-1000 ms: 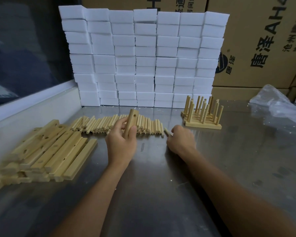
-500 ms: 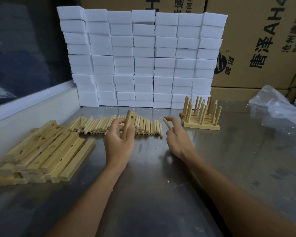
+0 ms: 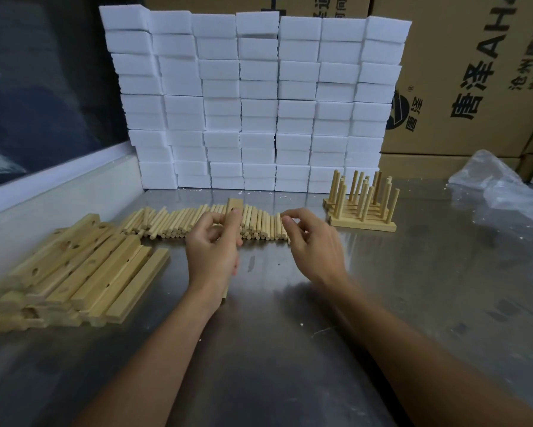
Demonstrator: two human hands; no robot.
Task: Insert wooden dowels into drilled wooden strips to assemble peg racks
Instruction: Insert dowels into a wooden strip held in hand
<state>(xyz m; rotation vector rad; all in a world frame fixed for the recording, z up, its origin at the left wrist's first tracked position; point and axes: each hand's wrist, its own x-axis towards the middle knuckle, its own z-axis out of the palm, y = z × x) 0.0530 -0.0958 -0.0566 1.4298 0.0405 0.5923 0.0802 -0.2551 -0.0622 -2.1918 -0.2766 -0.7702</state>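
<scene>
My left hand (image 3: 212, 257) grips a drilled wooden strip (image 3: 235, 206) nearly upright, its top end with a hole showing above my fingers. Just to its right my right hand (image 3: 316, 248) has thumb and forefinger pinched together on a dowel, which hardly stands out from the row behind. A row of loose dowels (image 3: 172, 223) lies on the steel table (image 3: 289, 334) behind both hands. At the left lies a pile of drilled strips (image 3: 83, 266). Finished peg racks (image 3: 362, 208) are stacked at the right rear.
A wall of white foam blocks (image 3: 252, 103) stands along the back of the table, with cardboard boxes (image 3: 474, 72) behind it. A crumpled clear plastic bag (image 3: 499, 186) lies at the far right. A raised ledge runs along the table's left side.
My right hand lifted a dowel from the end of the row and moved left toward the strip. My left hand turned the strip more upright.
</scene>
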